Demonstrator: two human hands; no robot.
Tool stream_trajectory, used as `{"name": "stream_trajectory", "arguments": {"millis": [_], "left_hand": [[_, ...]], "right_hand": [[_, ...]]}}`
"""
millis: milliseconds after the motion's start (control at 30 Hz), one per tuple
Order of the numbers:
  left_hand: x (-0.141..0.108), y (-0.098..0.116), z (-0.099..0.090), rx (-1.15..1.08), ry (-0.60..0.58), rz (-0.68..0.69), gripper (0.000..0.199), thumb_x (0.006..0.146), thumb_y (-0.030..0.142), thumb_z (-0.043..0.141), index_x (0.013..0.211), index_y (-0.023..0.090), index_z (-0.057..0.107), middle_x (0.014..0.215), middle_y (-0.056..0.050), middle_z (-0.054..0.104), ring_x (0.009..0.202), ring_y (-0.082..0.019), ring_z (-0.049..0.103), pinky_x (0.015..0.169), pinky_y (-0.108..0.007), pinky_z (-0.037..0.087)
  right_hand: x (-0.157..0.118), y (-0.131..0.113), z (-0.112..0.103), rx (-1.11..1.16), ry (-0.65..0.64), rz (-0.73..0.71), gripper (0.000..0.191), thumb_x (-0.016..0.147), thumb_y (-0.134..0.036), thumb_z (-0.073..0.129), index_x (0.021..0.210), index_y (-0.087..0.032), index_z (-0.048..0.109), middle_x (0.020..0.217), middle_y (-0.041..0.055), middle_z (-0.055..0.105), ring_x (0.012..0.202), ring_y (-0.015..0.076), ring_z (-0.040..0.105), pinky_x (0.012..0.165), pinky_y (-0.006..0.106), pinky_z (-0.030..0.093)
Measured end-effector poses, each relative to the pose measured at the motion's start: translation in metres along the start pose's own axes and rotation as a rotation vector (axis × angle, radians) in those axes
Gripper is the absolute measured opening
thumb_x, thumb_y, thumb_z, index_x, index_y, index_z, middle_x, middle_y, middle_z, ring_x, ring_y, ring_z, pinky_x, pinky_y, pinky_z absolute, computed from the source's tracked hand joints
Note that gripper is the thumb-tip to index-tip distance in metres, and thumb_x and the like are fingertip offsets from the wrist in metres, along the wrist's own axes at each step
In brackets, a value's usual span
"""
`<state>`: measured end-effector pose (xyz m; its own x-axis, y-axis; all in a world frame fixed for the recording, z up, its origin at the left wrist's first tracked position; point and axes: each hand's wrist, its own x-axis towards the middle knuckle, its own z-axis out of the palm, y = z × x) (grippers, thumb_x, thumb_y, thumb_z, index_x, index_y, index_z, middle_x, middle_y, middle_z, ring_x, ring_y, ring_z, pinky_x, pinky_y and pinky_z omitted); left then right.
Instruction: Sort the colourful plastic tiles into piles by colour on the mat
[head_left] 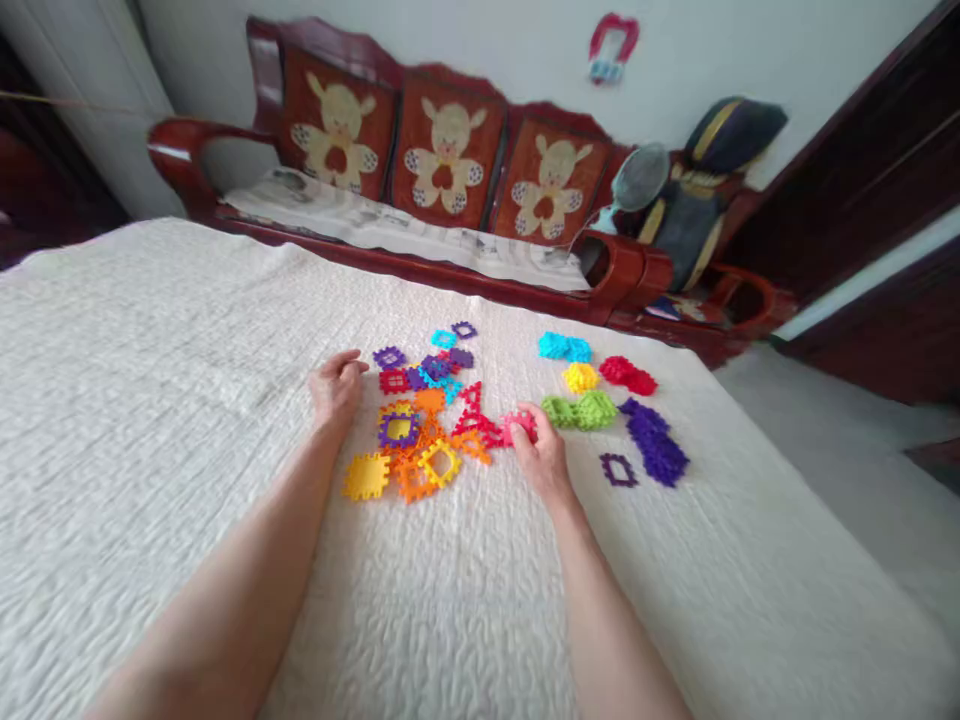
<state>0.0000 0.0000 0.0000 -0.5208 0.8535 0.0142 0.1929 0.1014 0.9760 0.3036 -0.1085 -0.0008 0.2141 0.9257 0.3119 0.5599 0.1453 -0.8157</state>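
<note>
A loose heap of plastic interlocking tiles (424, 420) in orange, yellow, purple, red and cyan lies on a cream quilted bedspread (150, 400). My right hand (541, 455) pinches a pink-red tile (519, 424) at the heap's right edge. My left hand (336, 385) rests curled on the cloth just left of the heap, holding nothing. To the right lie sorted groups: cyan tiles (564, 347), a yellow tile (580, 377), red tiles (628, 375), green tiles (580, 411) and purple tiles (656, 445), with one purple frame (618, 469) apart.
A dark red wooden bench (450, 150) with cartoon cushions stands beyond the bed's far edge. A hand fan (636, 180) and a bag (697, 190) sit at its right end. The bed's right edge drops to the floor (862, 470).
</note>
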Motion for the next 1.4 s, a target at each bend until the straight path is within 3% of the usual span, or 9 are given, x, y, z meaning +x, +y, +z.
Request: {"name": "stream_trajectory", "arguments": {"millis": [167,300,400,633,800,967,1400], "left_hand": [[0.001,0.003,0.0,0.024,0.016,-0.03,0.043,0.075,0.02,0.05,0.11,0.016,0.073,0.089,-0.003,0.075,0.072,-0.013,0.062,0.07,-0.024,0.051],[0.007,-0.004,0.001,0.021,0.02,-0.031,0.043,0.074,0.018,0.052,0.111,0.017,0.074,0.088,-0.003,0.075,0.067,-0.013,0.059,0.071,-0.026,0.051],[0.012,-0.012,0.002,0.024,0.032,-0.007,0.043,0.071,0.018,0.054,0.108,0.018,0.075,0.086,-0.002,0.075,0.07,-0.013,0.061,0.075,-0.028,0.052],[0.015,-0.018,0.0,0.043,0.039,-0.023,0.045,0.067,0.021,0.055,0.107,0.023,0.076,0.085,0.0,0.076,0.072,-0.014,0.063,0.068,-0.026,0.049],[0.016,-0.021,0.0,0.053,0.039,-0.004,0.047,0.066,0.022,0.055,0.108,0.021,0.076,0.084,-0.001,0.076,0.071,-0.015,0.062,0.073,-0.028,0.052],[0.014,-0.019,0.0,0.037,0.03,0.003,0.044,0.069,0.023,0.054,0.108,0.018,0.076,0.085,-0.004,0.075,0.076,-0.017,0.064,0.082,-0.032,0.054],[0.006,-0.014,0.0,0.044,-0.005,0.019,0.04,0.074,0.028,0.051,0.105,0.017,0.075,0.087,-0.005,0.075,0.073,-0.016,0.062,0.077,-0.03,0.053]], "right_hand": [[0.0,-0.004,0.005,-0.07,-0.073,-0.157,0.032,0.09,-0.033,0.048,0.11,-0.019,0.067,0.098,0.0072,0.072,0.09,0.0203,0.067,0.084,0.031,0.053],[-0.001,-0.004,0.011,-0.184,-0.013,-0.272,0.034,0.088,-0.027,0.05,0.117,-0.017,0.065,0.102,0.0109,0.067,0.096,0.0229,0.063,0.091,0.037,0.052],[-0.003,-0.002,0.013,-0.199,0.029,-0.26,0.039,0.086,-0.026,0.055,0.123,-0.016,0.06,0.108,0.0123,0.064,0.102,0.0244,0.062,0.096,0.041,0.052],[-0.013,-0.001,0.013,-0.209,-0.051,-0.235,0.056,0.073,-0.022,0.066,0.128,-0.021,0.054,0.122,0.0112,0.058,0.118,0.026,0.055,0.107,0.045,0.047],[-0.014,0.0,0.013,-0.215,-0.065,-0.206,0.053,0.07,-0.018,0.063,0.123,-0.019,0.058,0.116,0.0109,0.062,0.113,0.0264,0.059,0.104,0.045,0.049],[-0.013,0.001,0.011,-0.083,-0.005,-0.251,0.054,0.073,-0.02,0.062,0.126,-0.018,0.056,0.118,0.0124,0.065,0.112,0.0259,0.062,0.1,0.043,0.052],[-0.007,-0.003,0.009,0.021,-0.023,-0.25,0.049,0.081,-0.026,0.059,0.13,-0.019,0.055,0.125,0.0118,0.066,0.112,0.0248,0.064,0.098,0.041,0.054]]}}
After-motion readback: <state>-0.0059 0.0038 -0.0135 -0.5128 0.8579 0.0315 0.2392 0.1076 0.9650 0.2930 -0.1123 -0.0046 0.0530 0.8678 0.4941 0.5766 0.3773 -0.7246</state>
